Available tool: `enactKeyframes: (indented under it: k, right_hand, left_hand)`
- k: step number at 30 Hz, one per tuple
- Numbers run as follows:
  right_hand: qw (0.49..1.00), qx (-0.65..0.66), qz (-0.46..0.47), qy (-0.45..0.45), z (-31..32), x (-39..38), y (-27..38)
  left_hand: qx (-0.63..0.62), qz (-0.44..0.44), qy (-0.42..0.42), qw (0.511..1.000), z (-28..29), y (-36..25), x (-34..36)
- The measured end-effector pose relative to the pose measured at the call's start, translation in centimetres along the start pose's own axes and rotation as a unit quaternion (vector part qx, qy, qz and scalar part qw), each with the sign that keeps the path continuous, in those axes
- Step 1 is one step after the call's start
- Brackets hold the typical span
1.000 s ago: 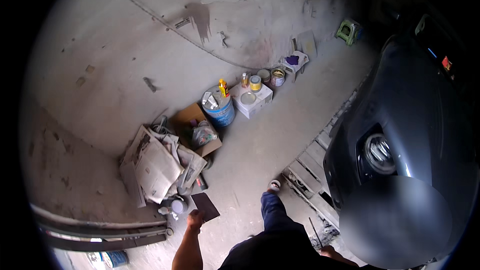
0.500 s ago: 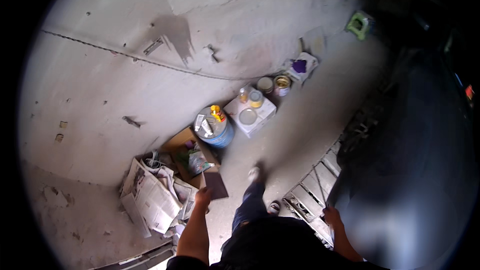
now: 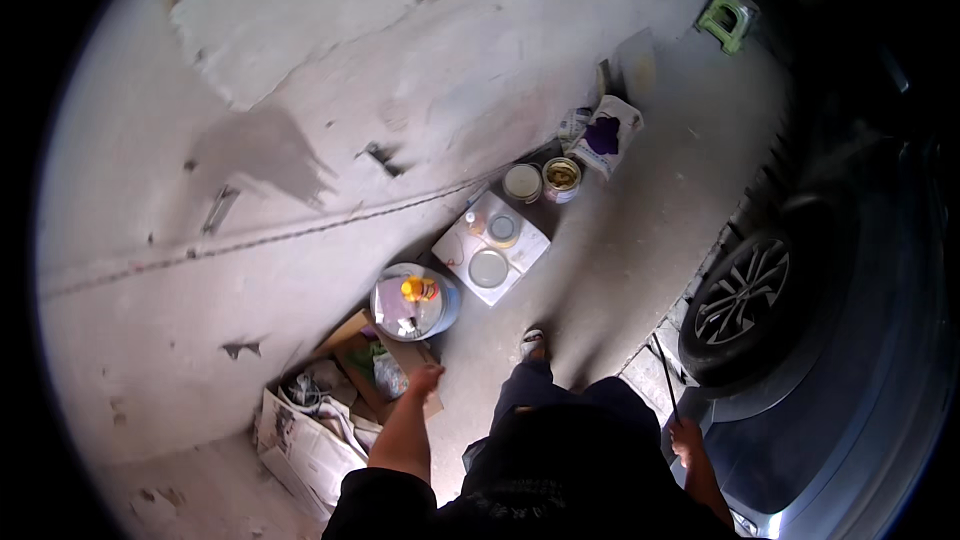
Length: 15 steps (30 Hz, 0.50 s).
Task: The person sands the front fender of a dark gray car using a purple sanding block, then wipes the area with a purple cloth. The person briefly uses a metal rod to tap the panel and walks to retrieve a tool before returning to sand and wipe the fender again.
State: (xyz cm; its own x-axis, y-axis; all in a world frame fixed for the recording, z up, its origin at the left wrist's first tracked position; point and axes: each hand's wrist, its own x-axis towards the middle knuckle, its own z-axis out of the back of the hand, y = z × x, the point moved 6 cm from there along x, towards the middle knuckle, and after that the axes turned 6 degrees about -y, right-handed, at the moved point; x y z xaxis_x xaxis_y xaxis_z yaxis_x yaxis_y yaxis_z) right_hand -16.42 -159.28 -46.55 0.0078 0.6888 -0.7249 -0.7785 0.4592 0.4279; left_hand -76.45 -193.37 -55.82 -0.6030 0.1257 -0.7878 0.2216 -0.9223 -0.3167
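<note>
Head view: right hand (image 3: 686, 441), lower right, grips a slim rod (image 3: 665, 376); left hand (image 3: 425, 380), opening and hold unclear, overlaps the edge of a cardboard box (image 3: 408, 353) beside wide gritty floor (image 3: 650, 240).

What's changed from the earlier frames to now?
The left hand let go of its sheet; a mauve sheet, likely that one, now lies on the drum, beside the yellow bottle. The view moved forward; the car wheel shows clearly. The right hand still grips the thin rod.
</note>
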Motion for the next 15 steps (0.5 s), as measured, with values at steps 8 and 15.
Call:
enactKeyframes:
  k: [8, 15]
  right_hand:
    - [0.937, -0.261, 0.222, -0.071, 1.1, 7.5, -0.1]
    - [0.988, -0.114, -0.056, 0.093, -0.5, 14.6, 2.3]
  left_hand:
    - [0.139, -0.224, 0.21, 0.941, -12.6, -23.8, -0.2]
    - [0.502, -0.527, 0.074, 0.682, -13.8, -49.8, 4.1]
